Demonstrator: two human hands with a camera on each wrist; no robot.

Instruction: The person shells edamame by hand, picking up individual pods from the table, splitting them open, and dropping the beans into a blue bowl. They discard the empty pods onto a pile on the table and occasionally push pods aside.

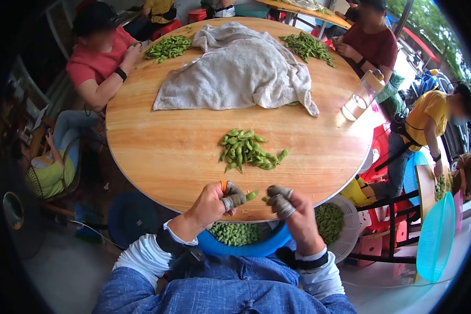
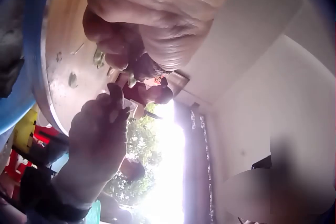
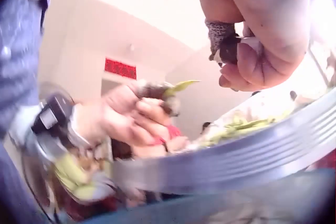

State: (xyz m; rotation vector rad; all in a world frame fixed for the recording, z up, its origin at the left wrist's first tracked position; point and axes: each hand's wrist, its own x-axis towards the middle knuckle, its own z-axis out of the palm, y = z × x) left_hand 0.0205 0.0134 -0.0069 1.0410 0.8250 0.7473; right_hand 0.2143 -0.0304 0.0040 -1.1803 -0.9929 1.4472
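Observation:
At the table's near edge the left hand (image 1: 214,203), its thumb and a finger wrapped in grey cloth, pinches a green pod (image 1: 252,195); in the right wrist view the pod (image 3: 184,85) sticks out past the fingertips. Across a small gap, the right hand (image 1: 296,212) has its wrapped thumb and finger pressed together, with a small green bit (image 1: 266,199) at their tips. Beyond both hands lies a pile of pods (image 1: 243,149). Below them, a blue basin (image 1: 214,247) holds shelled green beans (image 1: 235,234).
A grey towel (image 1: 235,73) covers the round table's (image 1: 157,141) far middle, between two pod piles (image 1: 168,47) (image 1: 309,48). A clear container (image 1: 362,97) stands at the right edge. A white basket (image 1: 348,238) of beans sits right of the basin. Several people are around.

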